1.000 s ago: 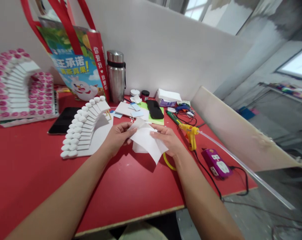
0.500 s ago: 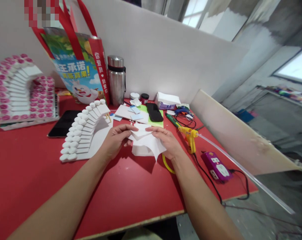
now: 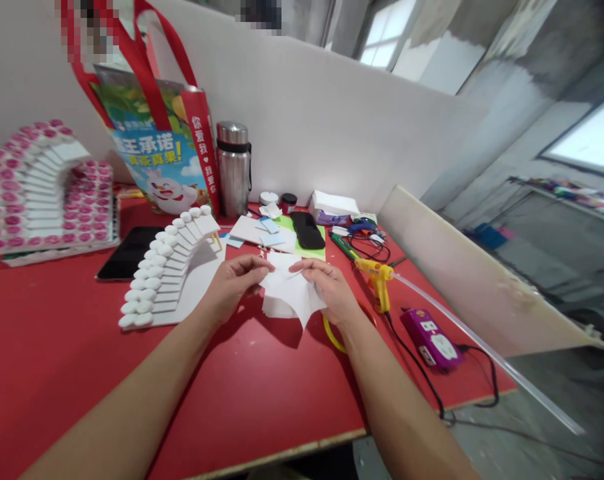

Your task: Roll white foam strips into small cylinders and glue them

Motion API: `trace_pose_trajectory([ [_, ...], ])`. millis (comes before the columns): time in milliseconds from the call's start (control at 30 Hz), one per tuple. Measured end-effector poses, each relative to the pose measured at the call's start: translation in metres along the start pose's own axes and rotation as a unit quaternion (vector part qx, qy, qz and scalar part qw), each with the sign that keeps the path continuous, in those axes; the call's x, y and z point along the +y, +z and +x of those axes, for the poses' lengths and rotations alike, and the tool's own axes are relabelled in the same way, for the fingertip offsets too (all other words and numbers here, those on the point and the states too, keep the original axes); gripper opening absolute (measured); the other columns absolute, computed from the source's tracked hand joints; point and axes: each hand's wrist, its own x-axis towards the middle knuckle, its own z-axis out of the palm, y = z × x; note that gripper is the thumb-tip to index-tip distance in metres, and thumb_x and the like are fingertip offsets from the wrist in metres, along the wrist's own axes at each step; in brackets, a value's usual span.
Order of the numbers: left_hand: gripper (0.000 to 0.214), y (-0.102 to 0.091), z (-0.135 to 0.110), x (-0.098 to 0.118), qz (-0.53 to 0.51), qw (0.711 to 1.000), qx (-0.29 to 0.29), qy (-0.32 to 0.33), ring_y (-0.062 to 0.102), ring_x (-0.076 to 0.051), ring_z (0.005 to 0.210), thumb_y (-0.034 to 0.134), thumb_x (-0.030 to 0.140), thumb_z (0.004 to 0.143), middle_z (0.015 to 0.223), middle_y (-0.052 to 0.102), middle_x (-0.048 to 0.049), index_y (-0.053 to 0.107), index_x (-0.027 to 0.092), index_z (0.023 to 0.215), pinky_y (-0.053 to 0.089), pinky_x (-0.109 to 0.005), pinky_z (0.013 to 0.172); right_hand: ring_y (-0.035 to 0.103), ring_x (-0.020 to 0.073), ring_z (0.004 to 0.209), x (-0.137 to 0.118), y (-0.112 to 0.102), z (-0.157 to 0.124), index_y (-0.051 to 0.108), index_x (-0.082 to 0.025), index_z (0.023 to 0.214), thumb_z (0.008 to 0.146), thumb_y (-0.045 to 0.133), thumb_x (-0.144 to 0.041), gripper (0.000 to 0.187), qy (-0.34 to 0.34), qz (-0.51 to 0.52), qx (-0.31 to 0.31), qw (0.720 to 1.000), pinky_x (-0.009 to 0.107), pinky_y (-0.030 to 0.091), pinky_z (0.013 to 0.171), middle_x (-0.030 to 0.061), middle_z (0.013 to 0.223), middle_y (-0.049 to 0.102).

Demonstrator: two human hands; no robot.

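A thin white sheet of paper (image 3: 302,301) is pinched between my two hands, its lower corner hanging down in a point. My left hand (image 3: 238,280) grips its left edge with thumb and forefinger. On the other side my right hand (image 3: 327,283) pinches it near the top. Beneath the sheet lies a stack of white paper (image 3: 277,309), partly covered. To the left of my hands stands a small white curved staircase model (image 3: 175,267) edged with white round pads. A yellow ring (image 3: 332,337) lies beside my right wrist.
A yellow glue gun (image 3: 379,277) with a long clear stick and a purple power socket (image 3: 429,339) sit at right. Behind are a black phone-like object (image 3: 308,231), a steel flask (image 3: 233,173) and a shopping bag (image 3: 167,153). A pink-rose staircase model (image 3: 47,193) stands far left.
The folded upper edge of the paper has flattened between my fingers, and the hands have shifted slightly. The camera view has tilted a little upward.
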Motion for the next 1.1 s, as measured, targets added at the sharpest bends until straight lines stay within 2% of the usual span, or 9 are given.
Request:
trace_pose_trajectory([
  [133,0.038,0.0017,-0.0015,-0.0001,-0.012,0.999,-0.032,-0.026,0.046,-0.005,0.052,0.085,0.036,0.082,0.068,0.056,0.005,0.075,0.02,0.115,0.035,-0.018,0.051,0.05,0.015,0.06,-0.0013,0.0007,0.0007,0.079,-0.022,0.082,0.07,0.071,-0.03,0.017,0.005,0.018,0.005,1.0,0.028,0.034,0.059,-0.0002,0.068,0.065],
  [200,0.045,0.0028,-0.0018,0.0007,-0.015,0.998,-0.046,-0.048,0.042,-0.005,0.047,0.084,0.039,0.083,0.064,0.052,0.0069,0.072,0.021,0.122,0.03,-0.018,0.046,0.051,0.0156,0.061,-0.0017,0.0009,0.0007,0.08,-0.023,0.082,0.071,0.071,-0.03,0.016,0.008,0.026,0.002,1.0,0.029,0.035,0.059,0.0001,0.069,0.066],
  [333,0.046,0.0037,-0.0012,0.0025,-0.005,0.998,-0.043,-0.041,0.041,-0.005,0.047,0.086,0.041,0.08,0.061,0.05,0.007,0.073,0.018,0.118,0.026,-0.018,0.046,0.053,0.0161,0.061,-0.0026,0.0012,-0.0007,0.08,-0.023,0.089,0.072,0.073,-0.031,0.02,0.011,0.029,0.011,0.999,0.029,0.037,0.059,0.0001,0.071,0.068],
  [433,0.044,0.0032,-0.0005,0.0035,-0.001,0.999,-0.038,-0.027,0.045,-0.006,0.05,0.086,0.041,0.079,0.064,0.054,0.0047,0.075,0.017,0.114,0.03,-0.019,0.049,0.062,0.0176,0.067,-0.003,0.0016,-0.0034,0.079,-0.026,0.111,0.072,0.079,-0.033,0.039,0.002,0.032,-0.01,0.999,0.029,0.043,0.064,0.0003,0.082,0.075],
  [500,0.042,0.0028,-0.0005,0.0038,-0.001,0.999,-0.047,-0.028,0.043,-0.006,0.049,0.086,0.042,0.08,0.062,0.052,0.0055,0.076,0.017,0.112,0.028,-0.019,0.049,0.064,0.0176,0.07,-0.0029,0.0016,-0.0051,0.078,-0.027,0.117,0.072,0.083,-0.034,0.046,-0.006,0.019,-0.03,0.999,0.029,0.045,0.066,0.001,0.088,0.077],
  [633,0.04,0.0024,-0.0005,0.0044,-0.015,0.998,-0.055,-0.033,0.042,-0.005,0.05,0.088,0.042,0.077,0.06,0.048,0.0066,0.079,0.017,0.106,0.028,-0.019,0.05,0.056,0.0135,0.058,-0.0033,0.0006,-0.0054,0.083,-0.022,0.107,0.07,0.082,-0.035,0.039,0.014,0.011,-0.025,1.0,0.027,0.038,0.058,0.0015,0.076,0.074],
  [833,0.038,0.0024,-0.0004,0.0062,-0.027,0.999,-0.039,-0.023,0.045,-0.006,0.051,0.091,0.046,0.074,0.059,0.056,0.0022,0.079,0.013,0.09,0.029,-0.018,0.049,0.053,0.013,0.057,-0.0076,-0.0011,-0.0028,0.083,-0.018,0.089,0.067,0.075,-0.029,0.026,0.019,0.047,-0.004,0.999,0.027,0.036,0.055,0.0022,0.07,0.071],
  [1000,0.047,0.004,-0.0012,0.0048,-0.023,0.997,-0.052,-0.055,0.047,-0.006,0.046,0.087,0.047,0.078,0.063,0.059,0.0035,0.076,0.017,0.113,0.031,-0.017,0.043,0.046,0.012,0.051,-0.0072,0.0,-0.0046,0.08,-0.021,0.082,0.072,0.07,-0.03,0.018,0.012,-0.011,-0.02,1.0,0.026,0.031,0.052,-0.0014,0.06,0.063],
  [1100,0.049,0.0028,-0.0007,0.0013,0.009,0.993,-0.082,-0.087,0.05,-0.008,0.042,0.086,0.05,0.079,0.059,0.061,0.0021,0.074,0.015,0.11,0.032,-0.018,0.039,0.048,0.0125,0.053,-0.0054,0.0012,-0.0062,0.081,-0.022,0.082,0.075,0.069,-0.03,0.016,-0.002,-0.053,-0.031,0.998,0.026,0.031,0.053,-0.001,0.064,0.064],
])
